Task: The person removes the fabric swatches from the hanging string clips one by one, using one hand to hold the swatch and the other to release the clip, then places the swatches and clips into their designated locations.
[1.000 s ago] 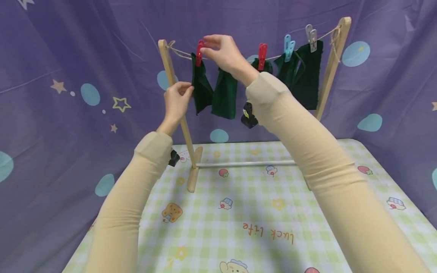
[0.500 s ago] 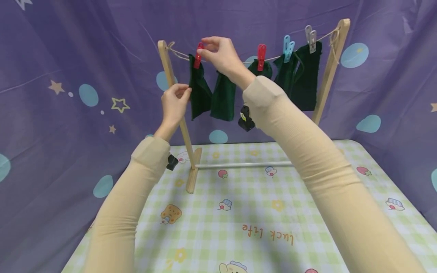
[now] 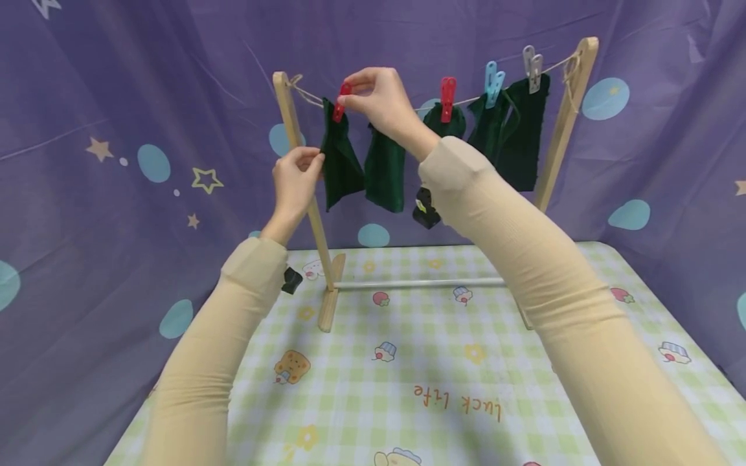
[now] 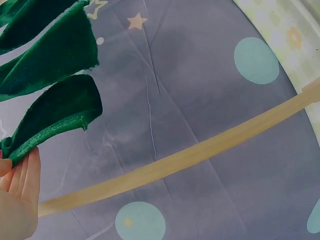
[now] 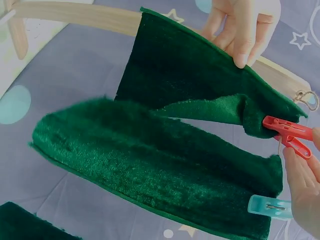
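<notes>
My left hand (image 3: 294, 188) pinches the left edge of a dark green cloth (image 3: 340, 162), which hangs at the left end of a string line. In the right wrist view, the left thumb presses on this cloth's edge. Above it, my right hand (image 3: 384, 107) pinches the handles of a red clothespin (image 5: 292, 131); its nose is on the cloth's gathered upper corner. Beside this hangs a second green cloth (image 3: 386, 171), held by a light blue clothespin (image 5: 270, 206) that the right hand hides in the head view. The left wrist view shows the left fingers behind the cloth edge.
The line runs between wooden posts (image 3: 562, 129). Farther right it bears more green cloths with another red clothespin (image 3: 447, 100), a light blue clothespin (image 3: 493, 85) and a grey clothespin (image 3: 533, 70). A white crossbar (image 3: 419, 283) joins the feet on a checked tablecloth (image 3: 350, 401).
Both hands have come down slightly, with the red clothespin and the leftmost cloth, whose lower edge hangs lower. Each hand keeps its pinch. The head view has shifted a little.
</notes>
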`<state>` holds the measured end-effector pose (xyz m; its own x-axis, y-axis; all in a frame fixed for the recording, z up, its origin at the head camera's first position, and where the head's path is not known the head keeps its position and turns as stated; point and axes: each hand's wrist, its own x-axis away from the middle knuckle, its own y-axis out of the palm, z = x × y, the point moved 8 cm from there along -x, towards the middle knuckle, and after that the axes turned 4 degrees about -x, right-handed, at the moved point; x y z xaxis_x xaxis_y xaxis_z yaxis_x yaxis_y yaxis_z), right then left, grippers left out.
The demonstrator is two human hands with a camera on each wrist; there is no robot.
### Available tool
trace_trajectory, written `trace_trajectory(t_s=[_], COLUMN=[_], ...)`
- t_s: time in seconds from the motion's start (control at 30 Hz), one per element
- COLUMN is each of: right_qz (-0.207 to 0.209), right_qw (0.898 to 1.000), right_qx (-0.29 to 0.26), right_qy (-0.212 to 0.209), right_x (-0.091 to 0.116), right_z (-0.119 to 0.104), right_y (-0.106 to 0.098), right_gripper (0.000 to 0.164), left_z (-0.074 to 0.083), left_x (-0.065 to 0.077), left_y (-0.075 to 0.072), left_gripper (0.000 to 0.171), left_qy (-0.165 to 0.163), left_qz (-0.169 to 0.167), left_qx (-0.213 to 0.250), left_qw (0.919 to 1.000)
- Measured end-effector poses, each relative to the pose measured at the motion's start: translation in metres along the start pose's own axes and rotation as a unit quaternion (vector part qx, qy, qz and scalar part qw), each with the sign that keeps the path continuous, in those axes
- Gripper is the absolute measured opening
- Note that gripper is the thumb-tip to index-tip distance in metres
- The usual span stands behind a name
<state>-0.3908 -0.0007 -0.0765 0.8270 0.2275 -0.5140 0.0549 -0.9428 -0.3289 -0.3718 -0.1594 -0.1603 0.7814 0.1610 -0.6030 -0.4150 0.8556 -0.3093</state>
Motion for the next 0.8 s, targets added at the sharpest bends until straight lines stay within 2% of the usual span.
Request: trace_trajectory(t_s=[0.3, 0.8], right_qz=[0.037, 0.118], right_qw=[0.999, 0.989], right_qx=[-0.026, -0.086], right_qy=[-0.005, -0.008], right_x=[-0.002, -0.01], right_z=[-0.006, -0.007], right_y=[-0.007, -0.026], right_gripper=[0.03, 0.022], left_z=[0.006, 0.007], left_x=[-0.011, -0.024], left_y=[-0.011, -0.014], left_gripper=[0.017, 0.02], left_qy=[0.004, 0.014], left_qz=[0.002, -0.014], left_qx=[-0.008, -0.034], left_qw=[1.0, 0.9992])
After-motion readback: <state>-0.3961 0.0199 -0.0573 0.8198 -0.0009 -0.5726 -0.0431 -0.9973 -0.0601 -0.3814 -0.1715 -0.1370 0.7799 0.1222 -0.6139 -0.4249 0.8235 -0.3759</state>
